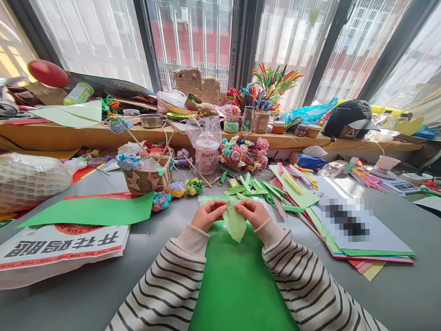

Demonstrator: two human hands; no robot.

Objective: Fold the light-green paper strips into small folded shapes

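Observation:
Between my two hands is a folded piece of light green paper [235,224], shaped like a pointed leaf with its tip hanging down. My left hand [209,214] pinches its upper left edge between thumb and fingers. On the other side my right hand [256,211] grips the upper right edge the same way. Both hands are raised over a shiny green mat [242,285]. Just behind them lies a heap of green paper strips [257,186]. The fingers hide part of the paper's top edge.
To the left, a green sheet [92,211] lies on a printed bag [60,248], with a basket of paper flowers [148,177] behind. A lidded plastic cup [207,158] stands behind my hands. At right is a stack of coloured paper [382,237]. A cluttered ledge [161,134] runs under the windows.

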